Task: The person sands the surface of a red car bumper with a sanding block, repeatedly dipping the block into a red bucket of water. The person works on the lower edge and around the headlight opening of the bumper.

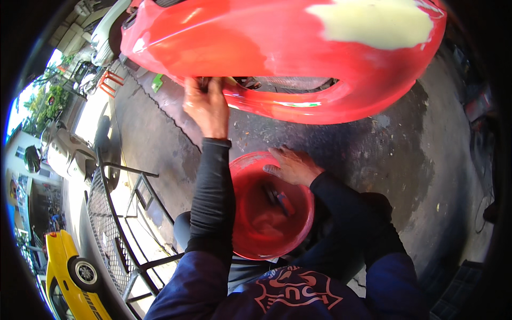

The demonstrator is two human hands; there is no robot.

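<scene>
A red car bumper (320,64), with a large pale-yellow filler patch (376,22) toward its right, spans the top of the head view. My left hand (207,106) reaches up to its lower edge, the fingers curled over it at the left end of the long opening; the fingertips are partly hidden. Between my knees stands a red bucket (242,234) with reddish liquid and a small dark, red and blue object (284,202) inside, too unclear to name. Palm down, my right hand (296,166) lies across the bucket's far right rim, fingers stretched out and holding nothing.
A black metal mesh rack (114,240) stands close to my left. Beyond it is a yellow car (69,277). An orange stool (110,84) and a bright green item (157,82) are farther left. Wet patches darken the concrete floor (368,154).
</scene>
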